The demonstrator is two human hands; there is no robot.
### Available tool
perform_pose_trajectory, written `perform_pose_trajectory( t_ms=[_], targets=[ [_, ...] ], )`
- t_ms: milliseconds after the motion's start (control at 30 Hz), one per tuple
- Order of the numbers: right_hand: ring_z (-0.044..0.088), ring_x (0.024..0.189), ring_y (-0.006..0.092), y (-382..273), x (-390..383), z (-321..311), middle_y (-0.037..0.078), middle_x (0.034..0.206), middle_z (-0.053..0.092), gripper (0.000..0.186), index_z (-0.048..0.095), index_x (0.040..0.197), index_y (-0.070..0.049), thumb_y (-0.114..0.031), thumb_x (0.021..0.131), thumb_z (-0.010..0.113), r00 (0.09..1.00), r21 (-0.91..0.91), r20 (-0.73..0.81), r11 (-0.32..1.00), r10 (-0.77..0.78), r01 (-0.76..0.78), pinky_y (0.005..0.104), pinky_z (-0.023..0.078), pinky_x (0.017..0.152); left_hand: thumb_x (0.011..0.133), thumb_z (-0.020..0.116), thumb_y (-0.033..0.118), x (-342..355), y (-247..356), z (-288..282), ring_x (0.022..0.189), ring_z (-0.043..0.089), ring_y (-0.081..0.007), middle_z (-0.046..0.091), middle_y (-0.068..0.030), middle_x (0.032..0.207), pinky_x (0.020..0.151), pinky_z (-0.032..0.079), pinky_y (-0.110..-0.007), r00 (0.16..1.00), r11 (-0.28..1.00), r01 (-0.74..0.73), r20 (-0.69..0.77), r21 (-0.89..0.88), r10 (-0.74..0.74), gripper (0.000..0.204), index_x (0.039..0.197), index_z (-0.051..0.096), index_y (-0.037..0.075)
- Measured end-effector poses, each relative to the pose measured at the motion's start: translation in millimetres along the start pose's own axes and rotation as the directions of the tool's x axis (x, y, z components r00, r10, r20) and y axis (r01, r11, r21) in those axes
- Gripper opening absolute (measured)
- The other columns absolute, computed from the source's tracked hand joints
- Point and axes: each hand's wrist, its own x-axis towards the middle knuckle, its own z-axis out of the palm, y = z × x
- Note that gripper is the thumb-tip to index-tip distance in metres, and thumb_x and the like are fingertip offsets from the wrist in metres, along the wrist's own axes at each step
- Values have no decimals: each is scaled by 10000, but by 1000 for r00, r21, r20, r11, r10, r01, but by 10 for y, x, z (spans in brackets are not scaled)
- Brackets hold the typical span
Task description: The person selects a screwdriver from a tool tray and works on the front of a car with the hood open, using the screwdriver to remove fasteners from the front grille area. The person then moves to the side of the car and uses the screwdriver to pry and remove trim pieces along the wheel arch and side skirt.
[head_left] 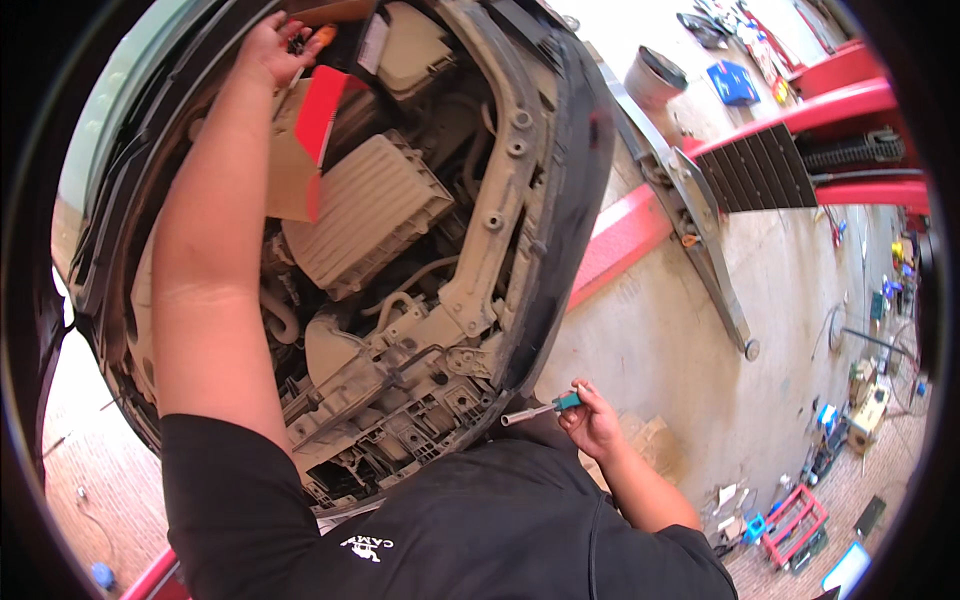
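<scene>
My left hand (275,52) reaches far across the engine bay to its upper left side. Its fingers are closed around small dark and orange pieces that I cannot make out. Next to it is an open cardboard box (288,165) with a red flap (322,105), resting over the engine bay. Down at the right, beside the car's front edge, my right hand (595,425) grips a nut driver (530,413) with a teal handle. The driver's metal socket end points left toward the bumper.
Beneath my left arm lies a dusty engine bay with a ribbed air filter housing (370,205). A red lift arm (630,240) and a grey metal bar (700,245) stand right of the car. A bucket (655,78), a red frame (795,525) and scattered tools are on the floor.
</scene>
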Motion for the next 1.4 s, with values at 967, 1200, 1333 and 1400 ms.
perform_pose_trajectory(
  t_ms=[967,1200,1333,1400],
  targets=[
    [601,729,171,839,275,1283,108,943,664,94,523,1078,-111,-153,1011,574,952,-632,199,773,234,-58,298,498,633,1036,543,280,-6411,-2615,-2945,1096,627,-172,662,-98,1122,983,478,-326,988,936,153,-37,317,-149,360,1295,599,37],
    [645,813,124,2109,-122,1726,89,995,671,149,523,1106,-40,-165,1038,567,849,-938,327,249,415,239,272,554,715,892,723,352,-6575,-2389,-2950,960,681,-289,696,-129,1010,828,518,-386,965,722,162,44,673,-257,451,1217,593,68],
    [634,937,127,2523,-276,1656,87,1098,666,294,528,1269,-47,-255,1062,533,800,-975,222,116,558,190,290,543,804,878,742,324,-6900,-2552,-3443,764,625,-264,632,-123,819,688,483,-390,972,631,199,-69,750,-224,343,978,583,37],
    [634,948,146,2691,-204,1498,92,1091,663,314,557,1263,-47,-271,1044,551,847,-968,203,-31,491,250,312,537,817,875,747,322,-7154,-2654,-3741,730,612,-269,617,-122,782,662,471,-395,971,589,210,-93,780,-222,334,920,582,35]
  ],
)
